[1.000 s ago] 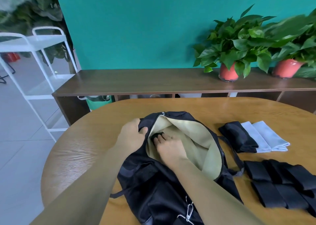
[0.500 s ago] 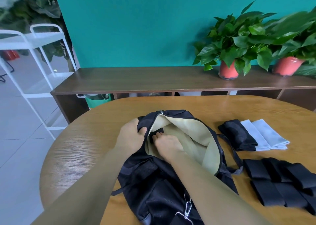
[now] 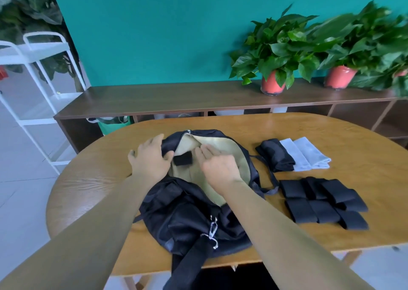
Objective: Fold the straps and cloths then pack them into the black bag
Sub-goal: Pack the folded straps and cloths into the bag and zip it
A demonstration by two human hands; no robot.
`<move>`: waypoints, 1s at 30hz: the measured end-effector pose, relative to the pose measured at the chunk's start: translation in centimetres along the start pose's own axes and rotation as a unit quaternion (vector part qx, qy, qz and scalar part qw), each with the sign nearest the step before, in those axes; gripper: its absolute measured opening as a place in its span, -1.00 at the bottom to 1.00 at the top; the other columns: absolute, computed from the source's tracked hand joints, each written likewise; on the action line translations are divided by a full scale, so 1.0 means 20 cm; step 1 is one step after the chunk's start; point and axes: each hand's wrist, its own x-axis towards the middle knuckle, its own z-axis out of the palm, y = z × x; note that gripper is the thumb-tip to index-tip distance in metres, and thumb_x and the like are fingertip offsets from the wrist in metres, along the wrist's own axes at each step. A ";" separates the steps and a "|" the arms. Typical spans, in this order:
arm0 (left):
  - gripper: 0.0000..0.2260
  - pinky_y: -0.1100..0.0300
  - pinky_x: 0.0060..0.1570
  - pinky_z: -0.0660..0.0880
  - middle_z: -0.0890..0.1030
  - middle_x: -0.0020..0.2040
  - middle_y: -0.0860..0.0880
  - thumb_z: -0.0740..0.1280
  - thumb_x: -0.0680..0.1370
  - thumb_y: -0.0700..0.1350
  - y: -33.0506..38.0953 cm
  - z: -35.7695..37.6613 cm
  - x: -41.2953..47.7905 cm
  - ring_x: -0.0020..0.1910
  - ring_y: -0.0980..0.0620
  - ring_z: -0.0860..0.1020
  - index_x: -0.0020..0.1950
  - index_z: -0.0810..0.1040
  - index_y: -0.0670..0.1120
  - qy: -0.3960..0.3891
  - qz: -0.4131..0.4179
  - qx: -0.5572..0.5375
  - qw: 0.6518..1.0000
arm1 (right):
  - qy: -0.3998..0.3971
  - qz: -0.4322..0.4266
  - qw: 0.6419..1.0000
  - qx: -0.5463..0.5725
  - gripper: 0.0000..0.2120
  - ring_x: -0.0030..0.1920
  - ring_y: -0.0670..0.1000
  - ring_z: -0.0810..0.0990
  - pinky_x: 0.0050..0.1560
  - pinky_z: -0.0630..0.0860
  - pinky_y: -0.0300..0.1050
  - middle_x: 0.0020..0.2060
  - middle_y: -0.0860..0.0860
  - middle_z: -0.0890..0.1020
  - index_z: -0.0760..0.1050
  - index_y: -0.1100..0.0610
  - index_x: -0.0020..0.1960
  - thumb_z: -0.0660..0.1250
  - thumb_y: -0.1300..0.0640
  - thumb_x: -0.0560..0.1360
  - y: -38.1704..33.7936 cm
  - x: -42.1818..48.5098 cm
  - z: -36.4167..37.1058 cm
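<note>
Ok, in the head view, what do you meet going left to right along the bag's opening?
In order: left hand, folded black strap in the black bag, right hand, folded black cloth, pale blue cloths. The pile of folded straps below overlaps the cloths, so it is left out.

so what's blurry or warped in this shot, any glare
Head view: the green plants in red pots at the right edge smear with motion blur, the folded black straps look slightly soft, the black fabric bag at centre is fairly sharp. Head view also: wide-angle distortion tilts the white metal rack. Head view: soft even light, faint sheen on the oval wooden table's far side.
</note>
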 end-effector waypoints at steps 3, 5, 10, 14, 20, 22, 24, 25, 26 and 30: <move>-0.49 -0.24 0.40 0.07 0.27 0.49 -0.01 0.26 0.57 0.06 0.03 0.02 -0.06 0.44 -0.11 0.24 0.49 0.22 0.04 0.006 0.007 0.033 0.999 | 0.060 0.033 0.997 0.027 -0.46 0.14 0.09 0.59 -0.05 0.57 -0.05 0.02 0.11 0.65 0.54 0.26 0.19 0.41 0.31 0.20 0.12 -0.20 -0.02; -0.48 -0.25 0.40 0.05 0.19 0.52 -0.03 0.25 0.57 0.07 0.06 0.03 -0.10 0.47 -0.12 0.18 0.50 0.20 0.04 0.002 0.007 0.053 0.999 | 0.065 0.067 0.996 0.014 -0.48 0.24 0.13 0.53 0.12 0.51 0.04 0.12 0.14 0.62 0.49 0.28 0.26 0.33 0.34 0.28 0.22 -0.39 -0.03; -0.48 -0.24 0.41 0.02 0.15 0.53 -0.06 0.23 0.58 0.06 0.12 0.04 -0.18 0.49 -0.13 0.11 0.51 0.20 0.03 -0.004 -0.005 0.066 0.998 | -0.017 0.155 0.987 -0.032 -0.54 0.22 0.19 0.53 0.12 0.48 0.15 0.10 0.21 0.61 0.52 0.31 0.20 0.36 0.32 0.30 0.45 -0.83 0.04; -0.50 -0.23 0.41 0.01 0.16 0.53 -0.06 0.22 0.59 0.04 0.15 0.04 -0.21 0.50 -0.12 0.09 0.51 0.20 0.01 -0.009 -0.007 0.075 0.997 | -0.066 0.187 0.980 -0.008 -0.66 -0.01 0.13 0.61 0.05 0.44 0.06 -0.13 0.10 0.67 0.58 0.21 -0.06 0.07 0.21 0.37 0.49 -1.03 0.07; -0.50 -0.22 0.41 0.00 0.11 0.55 -0.06 0.20 0.60 0.05 0.15 0.03 -0.23 0.52 -0.09 0.03 0.52 0.18 0.01 -0.028 -0.006 0.093 0.995 | -0.032 0.164 0.986 0.024 -0.73 -0.08 0.05 0.66 0.05 0.52 0.00 -0.16 0.06 0.69 0.63 0.17 -0.08 0.35 0.30 0.24 0.45 -1.10 0.10; -0.51 -0.22 0.41 0.00 0.11 0.55 -0.06 0.20 0.60 0.03 0.14 0.03 -0.23 0.53 -0.09 0.03 0.51 0.19 0.00 -0.027 -0.003 0.097 0.995 | -0.041 0.146 0.988 0.036 -0.69 -0.22 0.01 0.64 -0.11 0.51 -0.08 -0.31 -0.02 0.64 0.58 0.11 -0.19 0.45 0.35 0.11 0.43 -1.05 0.10; -0.53 -0.23 0.41 0.00 0.12 0.55 -0.06 0.20 0.60 0.02 0.14 0.02 -0.22 0.53 -0.10 0.03 0.50 0.21 0.00 -0.025 0.000 0.100 0.995 | -0.053 0.126 0.990 0.027 -0.70 -0.33 0.01 0.58 -0.24 0.46 -0.10 -0.41 -0.05 0.55 0.52 0.10 -0.26 0.45 0.37 0.08 0.41 -1.02 0.10; -0.54 -0.23 0.41 0.00 0.12 0.55 -0.06 0.21 0.60 0.01 0.14 0.01 -0.22 0.53 -0.10 0.03 0.49 0.22 0.00 -0.026 0.001 0.100 0.995 | -0.054 0.118 0.991 0.020 -0.70 -0.37 0.01 0.55 -0.26 0.44 -0.11 -0.44 -0.05 0.53 0.50 0.09 -0.29 0.44 0.37 0.07 0.40 -1.01 0.10; -0.55 -0.23 0.41 0.00 0.12 0.55 -0.06 0.21 0.60 0.00 0.13 0.01 -0.22 0.53 -0.10 0.03 0.48 0.23 0.00 -0.026 0.003 0.098 0.995 | -0.046 0.110 0.993 0.013 -0.71 -0.40 0.01 0.53 -0.28 0.44 -0.11 -0.46 -0.05 0.51 0.49 0.09 -0.31 0.44 0.37 0.06 0.40 -1.00 0.10; -0.56 -0.23 0.42 0.00 0.12 0.56 -0.05 0.20 0.61 -0.03 0.12 -0.01 -0.19 0.53 -0.09 0.04 0.48 0.23 0.01 -0.023 0.011 0.094 0.995 | 0.046 0.118 0.992 -0.005 -0.73 -0.42 0.03 0.50 -0.34 0.39 -0.11 -0.47 -0.01 0.49 0.45 0.11 -0.34 0.38 0.43 0.13 0.39 -1.00 0.08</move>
